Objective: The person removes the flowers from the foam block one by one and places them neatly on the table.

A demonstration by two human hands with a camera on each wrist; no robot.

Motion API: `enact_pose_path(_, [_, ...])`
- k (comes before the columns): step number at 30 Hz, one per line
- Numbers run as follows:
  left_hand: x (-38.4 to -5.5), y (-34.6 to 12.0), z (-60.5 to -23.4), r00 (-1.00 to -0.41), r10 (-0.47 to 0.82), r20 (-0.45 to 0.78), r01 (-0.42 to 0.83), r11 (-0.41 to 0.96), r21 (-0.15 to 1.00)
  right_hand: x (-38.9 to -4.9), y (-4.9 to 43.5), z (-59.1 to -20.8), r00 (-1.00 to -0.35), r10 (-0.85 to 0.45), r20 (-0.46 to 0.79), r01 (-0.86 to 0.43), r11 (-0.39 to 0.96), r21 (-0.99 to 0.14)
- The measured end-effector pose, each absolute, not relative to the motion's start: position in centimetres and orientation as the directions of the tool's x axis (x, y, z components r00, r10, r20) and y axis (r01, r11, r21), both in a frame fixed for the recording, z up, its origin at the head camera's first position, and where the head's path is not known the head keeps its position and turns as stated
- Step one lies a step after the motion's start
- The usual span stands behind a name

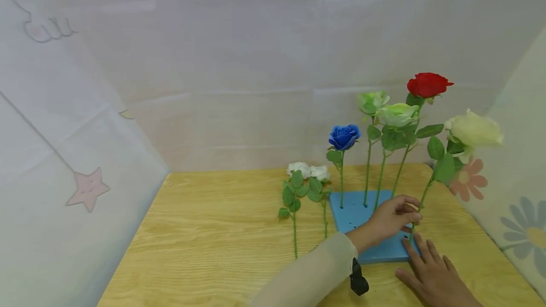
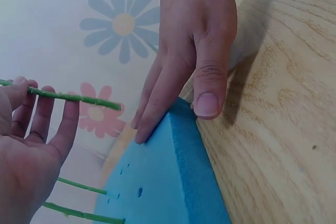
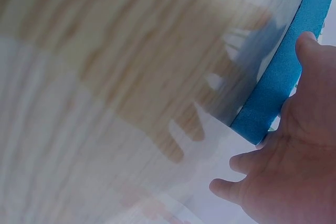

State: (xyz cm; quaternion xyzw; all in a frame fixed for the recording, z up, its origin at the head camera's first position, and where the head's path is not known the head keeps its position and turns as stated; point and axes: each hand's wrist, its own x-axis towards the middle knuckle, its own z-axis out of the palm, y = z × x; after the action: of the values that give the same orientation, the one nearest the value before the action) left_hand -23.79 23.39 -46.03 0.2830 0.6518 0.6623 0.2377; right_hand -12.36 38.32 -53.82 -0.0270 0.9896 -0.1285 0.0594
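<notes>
Cream rose (image 1: 475, 129) leans up and rightward, its stem (image 2: 94, 100) pinched in the grip of the left hand (image 1: 390, 218); its free end hangs below, near the blue block (image 1: 379, 253), closest to the right hand (image 1: 437, 274), whose outstretched fingers touch the block.

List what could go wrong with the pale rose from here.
The stem of the pale rose ends clear of the blue block, so it may miss a hole.
The left grip is close to standing stems and might knock them.
The broad bloom could make the thin stem lean.
</notes>
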Motion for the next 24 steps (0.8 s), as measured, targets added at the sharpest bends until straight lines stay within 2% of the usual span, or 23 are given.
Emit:
enact_pose_path(14, [-24.1, 18.7, -43.7, -0.616, 0.786, 0.039, 0.008, -0.044, 0.999, -12.2, 38.2, -53.6, -0.990, -0.076, -0.121, -0.043, 0.966, -0.255])
enact_pose_path(24, [-24.5, 14.0, -43.1, -0.596, 0.799, 0.084, 0.058, -0.062, 0.996, -12.3, 38.3, -53.6, -0.992, -0.074, -0.101, -0.048, 0.970, -0.236])
